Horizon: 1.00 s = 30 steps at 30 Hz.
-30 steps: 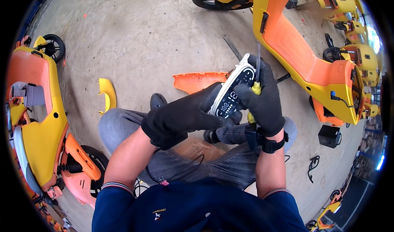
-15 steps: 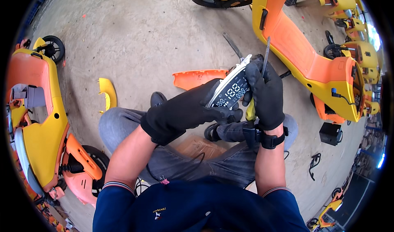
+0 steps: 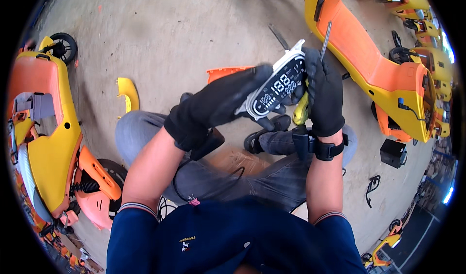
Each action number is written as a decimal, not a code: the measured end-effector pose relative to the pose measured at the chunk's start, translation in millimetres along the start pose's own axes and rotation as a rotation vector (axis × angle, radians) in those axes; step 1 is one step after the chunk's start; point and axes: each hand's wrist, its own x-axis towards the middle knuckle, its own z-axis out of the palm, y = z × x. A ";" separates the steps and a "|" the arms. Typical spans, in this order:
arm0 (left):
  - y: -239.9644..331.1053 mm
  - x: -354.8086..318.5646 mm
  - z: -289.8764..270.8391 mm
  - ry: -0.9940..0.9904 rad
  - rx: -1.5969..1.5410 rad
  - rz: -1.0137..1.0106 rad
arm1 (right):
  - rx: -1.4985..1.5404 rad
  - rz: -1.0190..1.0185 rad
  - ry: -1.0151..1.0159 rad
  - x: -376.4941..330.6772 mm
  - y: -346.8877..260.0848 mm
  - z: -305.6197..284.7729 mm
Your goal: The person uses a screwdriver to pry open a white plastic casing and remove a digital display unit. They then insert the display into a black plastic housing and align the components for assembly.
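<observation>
Tilted in front of me is a scooter dashboard display (image 3: 277, 90), with a black face, white digits and a pale rim. My left hand (image 3: 221, 95), in a black glove, grips its lower left end, thumb beneath and fingers along the upper edge. The gloved right hand (image 3: 326, 97) is closed round a screwdriver (image 3: 301, 110) with a yellow-green handle, its metal shaft pointing up past the knuckles. That hand also steadies the display's right end; some of its fingers are hidden behind it.
An orange-and-yellow scooter body (image 3: 359, 63) lies at the right, another scooter (image 3: 51, 177) at the left. On the floor are an orange panel (image 3: 224, 73), a curved yellow piece (image 3: 128, 97), a black box (image 3: 392, 153) and a black bracket (image 3: 373, 190). Cardboard (image 3: 238, 161) lies between my legs.
Both hands have shifted slightly up and right with the display. More of its face shows now, and the left fingers cover less of its lower end. The screwdriver stays in the right hand.
</observation>
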 end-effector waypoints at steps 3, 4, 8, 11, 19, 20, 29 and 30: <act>-0.6 -2.7 -6.1 0.096 0.055 -0.025 | 0.029 0.014 -0.083 -0.5 -4.6 5.7; -0.6 -1.6 -8.8 0.082 0.005 -0.025 | 0.003 0.039 -0.108 -1.2 -5.8 7.7; -3.2 -4.5 -12.6 0.267 0.262 0.109 | -0.027 -0.037 -0.170 -0.2 -2.8 21.2; -4.4 -2.2 -13.4 0.282 0.229 0.103 | -0.117 -0.131 -0.214 5.6 1.9 27.6; -3.3 -6.0 -10.4 0.173 0.069 -0.021 | -0.062 -0.037 -0.095 5.2 -2.5 19.8; -3.1 -5.3 -10.3 0.170 0.087 -0.008 | -0.081 -0.063 -0.070 6.1 -2.3 19.5; 3.6 -6.9 -5.0 0.123 0.131 -0.050 | 0.116 0.065 -0.029 10.9 3.5 8.2; 4.5 -6.8 -4.0 0.119 0.139 -0.023 | 0.060 -0.029 -0.076 12.0 3.7 5.0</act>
